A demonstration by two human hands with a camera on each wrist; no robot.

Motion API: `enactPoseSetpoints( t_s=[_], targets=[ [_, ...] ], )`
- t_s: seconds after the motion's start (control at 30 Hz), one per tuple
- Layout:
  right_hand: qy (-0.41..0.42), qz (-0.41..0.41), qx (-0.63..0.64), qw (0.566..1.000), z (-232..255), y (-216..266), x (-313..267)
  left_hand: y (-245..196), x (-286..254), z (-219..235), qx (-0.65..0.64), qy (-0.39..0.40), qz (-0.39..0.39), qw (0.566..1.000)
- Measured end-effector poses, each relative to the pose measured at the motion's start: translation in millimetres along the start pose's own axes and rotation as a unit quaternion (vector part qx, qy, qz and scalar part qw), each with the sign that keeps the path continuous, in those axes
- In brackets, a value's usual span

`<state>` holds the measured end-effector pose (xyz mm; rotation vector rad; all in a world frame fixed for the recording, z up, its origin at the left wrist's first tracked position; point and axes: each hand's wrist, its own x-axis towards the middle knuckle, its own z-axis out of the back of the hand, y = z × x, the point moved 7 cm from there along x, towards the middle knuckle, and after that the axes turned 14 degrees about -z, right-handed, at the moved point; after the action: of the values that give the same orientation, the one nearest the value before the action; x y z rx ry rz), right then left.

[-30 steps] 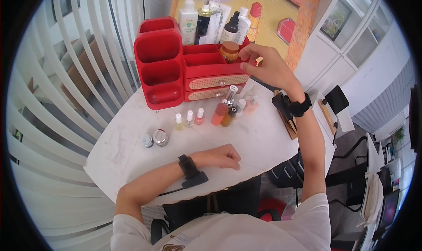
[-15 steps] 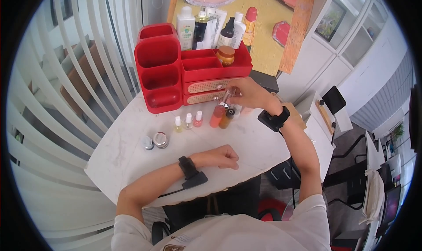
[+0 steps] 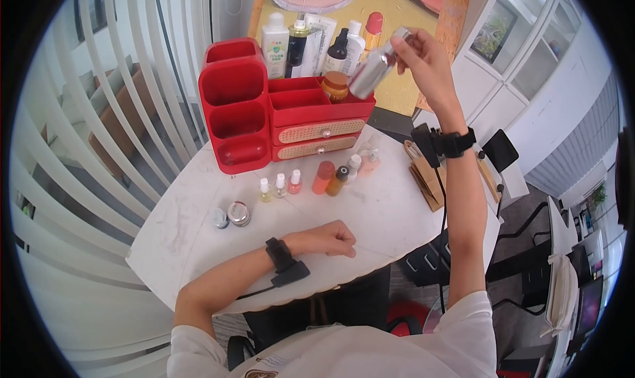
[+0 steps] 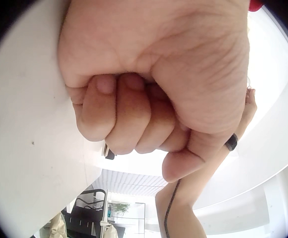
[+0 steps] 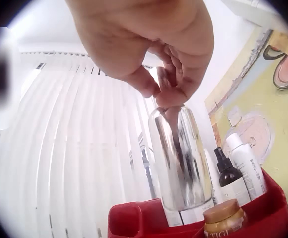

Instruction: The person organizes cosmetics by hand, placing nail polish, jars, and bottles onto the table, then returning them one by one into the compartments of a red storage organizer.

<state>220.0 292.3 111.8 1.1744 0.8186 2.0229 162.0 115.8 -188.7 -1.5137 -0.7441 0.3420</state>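
My right hand (image 3: 423, 57) pinches a shiny silver bottle (image 3: 372, 74) by its neck, with thumb and fingers around the top in the right wrist view. The bottle hangs tilted above the right end of the red organizer (image 3: 301, 117), close to a jar with an orange-brown lid (image 3: 335, 87) that sits in an upper compartment. Resting on the white table (image 3: 192, 246), my left hand (image 3: 327, 238) has its fingers curled into the palm and holds nothing, as the left wrist view shows up close (image 4: 134, 109).
Several tall bottles (image 3: 275, 44) stand at the organizer's back. On the table are three small nail polish bottles (image 3: 280, 186), two small jars (image 3: 239, 212), a coral bottle (image 3: 323, 177) and an amber bottle (image 3: 337, 181). A paper bag (image 3: 426, 179) lies at the right edge.
My right hand moved from near the orange-lidded jar down to the silver bottle on the table, took it by the top, and raised it above the organizer. My left hand stayed put.
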Motion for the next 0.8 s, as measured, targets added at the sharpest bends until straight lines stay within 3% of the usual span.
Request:
enactPoseSetpoints(
  t_s=[0.13, 0.3, 0.43, 0.53, 0.6, 0.8],
  targets=[
    [-0.046, 0.037, 0.049, 0.997, -17.5, -3.3, 24.1, -3.7, 0.6, -1.0, 0.004, 0.002, -0.003, 1.000],
    [-0.013, 0.014, 0.071, 0.997, -49.7, -23.1, 36.2, 1.0, -1.0, 1.5, 0.014, 0.001, -0.002, 1.000],
    [0.000, -0.013, 0.033, 0.999, -58.4, -32.9, 37.0, -0.1, -0.6, 1.5, 0.014, 0.003, -0.007, 1.000],
    [-0.036, 0.015, -0.019, 0.999, -57.7, -35.3, 37.2, 0.7, -1.2, 1.0, 0.013, 0.004, -0.009, 1.000],
    [-0.079, 0.037, -0.128, 0.988, -54.6, -37.1, 39.1, 1.0, -1.3, 1.8, 0.017, 0.002, -0.011, 1.000],
    [-0.055, 0.016, -0.116, 0.992, -61.7, -46.9, 43.0, -1.6, 0.2, 1.2, 0.027, 0.000, -0.006, 1.000]
  ],
)
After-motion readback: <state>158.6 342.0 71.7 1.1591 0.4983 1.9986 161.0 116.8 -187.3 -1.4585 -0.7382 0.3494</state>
